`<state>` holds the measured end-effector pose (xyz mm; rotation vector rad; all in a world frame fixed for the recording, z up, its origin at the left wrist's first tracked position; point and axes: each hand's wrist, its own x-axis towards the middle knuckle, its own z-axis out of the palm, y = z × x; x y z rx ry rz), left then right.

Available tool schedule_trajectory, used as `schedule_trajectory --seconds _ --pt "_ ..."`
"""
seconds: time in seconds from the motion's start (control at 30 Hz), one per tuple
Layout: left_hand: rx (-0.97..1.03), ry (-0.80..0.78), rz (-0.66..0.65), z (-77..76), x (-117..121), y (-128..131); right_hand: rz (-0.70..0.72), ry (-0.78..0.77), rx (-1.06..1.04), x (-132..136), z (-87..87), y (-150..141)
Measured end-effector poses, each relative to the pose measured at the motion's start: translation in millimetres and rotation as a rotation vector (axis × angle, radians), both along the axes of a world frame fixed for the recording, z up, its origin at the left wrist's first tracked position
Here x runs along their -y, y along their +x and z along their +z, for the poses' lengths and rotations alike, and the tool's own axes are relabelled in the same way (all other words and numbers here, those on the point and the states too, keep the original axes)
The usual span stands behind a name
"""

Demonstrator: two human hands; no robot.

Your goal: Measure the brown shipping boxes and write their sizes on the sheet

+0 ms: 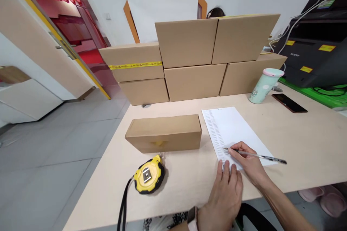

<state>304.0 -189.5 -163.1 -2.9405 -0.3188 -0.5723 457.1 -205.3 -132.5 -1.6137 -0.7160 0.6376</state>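
Note:
My right hand [251, 162] grips a pen [267, 157], its tip on the printed columns of a white sheet of paper [241, 130]. Flat across the sheet's lower edge lies my left hand [226, 191], fingers stretched out. A long cardboard box [165, 133] rests on the table to the left of the paper. Just in front of that box is a yellow and black tape measure [149, 175] with a black wrist strap hanging over the table's front edge.
Stacked cardboard boxes [193, 83] line the back of the table [306, 144]. A mint-green tumbler [264, 86] and a dark phone [289, 103] stand and lie at the right. Beyond them sits a black printer [311, 50]. Behind the boxes, the top of a person's head [216, 12] shows.

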Motion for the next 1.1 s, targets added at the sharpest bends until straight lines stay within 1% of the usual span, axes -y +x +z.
schedule_trajectory --seconds 0.1,0.23,0.27,0.33,0.43,0.53,0.67,0.83,1.1 --pt "0.041 0.089 0.033 2.3 -1.9 3.9 -0.013 0.014 0.071 -2.0 -5.2 0.6" --pt "0.105 0.123 0.042 1.4 -4.5 6.5 0.019 0.013 0.019 -0.7 -14.9 -1.0" --pt "0.114 0.128 0.039 0.6 -4.8 6.8 0.01 0.004 0.025 -0.2 -17.0 -1.2" --pt "0.123 0.127 0.033 -0.8 -5.0 7.1 -0.033 -0.009 0.112 0.2 -19.2 -1.3" --pt "0.128 0.109 0.033 -1.6 -4.7 7.5 -0.056 -0.026 0.288 -0.7 -16.7 -0.9" --pt "0.117 0.101 0.036 -1.2 -4.2 7.6 -0.033 -0.061 0.354 -2.4 -11.0 -1.4" --pt "0.102 0.095 0.038 1.3 -4.0 6.4 -0.007 -0.098 0.396 -3.2 -7.5 -2.6" --pt "0.112 0.114 0.033 5.7 -4.1 5.1 0.012 -0.13 0.401 -2.6 -8.9 -3.0" --pt "0.109 0.094 0.035 3.8 -3.5 7.0 0.008 -0.136 0.402 -3.3 -8.8 -3.5"
